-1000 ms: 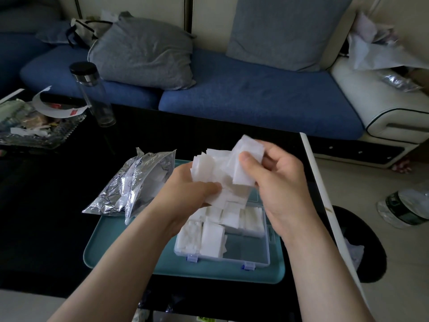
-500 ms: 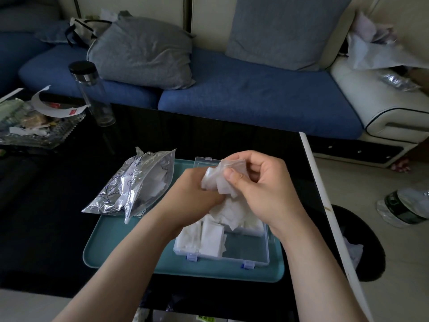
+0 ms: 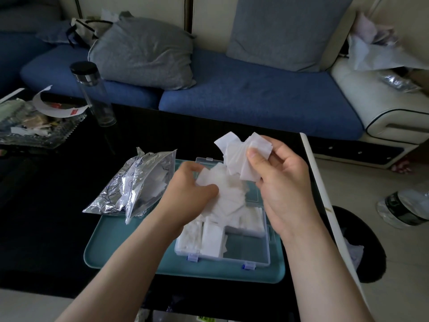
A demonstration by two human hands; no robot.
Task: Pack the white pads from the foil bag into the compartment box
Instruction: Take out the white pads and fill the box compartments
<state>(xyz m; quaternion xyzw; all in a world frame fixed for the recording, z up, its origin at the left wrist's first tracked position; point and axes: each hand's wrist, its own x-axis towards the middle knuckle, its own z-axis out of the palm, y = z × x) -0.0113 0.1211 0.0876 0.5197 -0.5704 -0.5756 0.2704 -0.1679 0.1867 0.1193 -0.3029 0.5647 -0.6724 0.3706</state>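
In the middle of the frame the right hand (image 3: 278, 182) pinches a small fan of white pads (image 3: 241, 156) between thumb and fingers, raised above the compartment box (image 3: 255, 257); probably it holds them apart from the heap so that they can be squared before they go into a cell; the left hand (image 3: 190, 198), lower and to the left, is curled round a bigger loose bunch just over the box, it seems to stop them from sliding; the box lies open on the teal tray (image 3: 109, 247); its left and rear cells hold pads, some untidy, while the lower right cell looks bare; the foil bag (image 3: 141, 182) lies on the tray's upper left corner, and some pads seem to show inside it.
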